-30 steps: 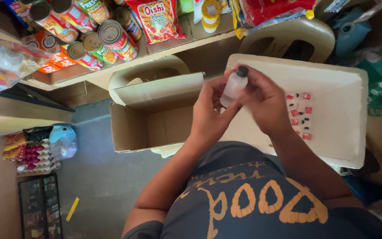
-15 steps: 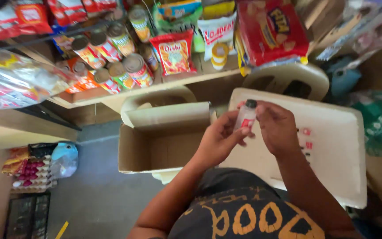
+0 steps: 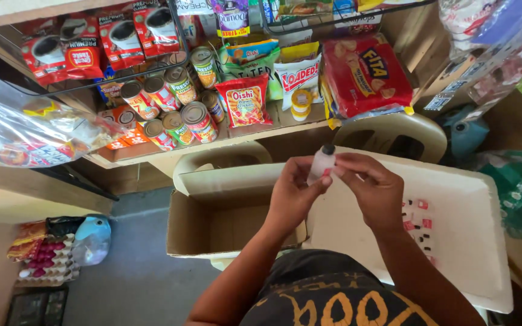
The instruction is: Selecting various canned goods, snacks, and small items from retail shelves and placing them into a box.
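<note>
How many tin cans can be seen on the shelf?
8 tin cans lie stacked on their sides on the shelf, left of the red snack bag. More may be hidden behind them.

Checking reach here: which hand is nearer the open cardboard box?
Left. The left hand is at the cardboard box's right edge; the right hand is farther right, over the white tray.

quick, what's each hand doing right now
Left hand: closed on the small white bottle, gripping its lower part.
Right hand: fingers pinched on the same bottle from the other side.
</note>
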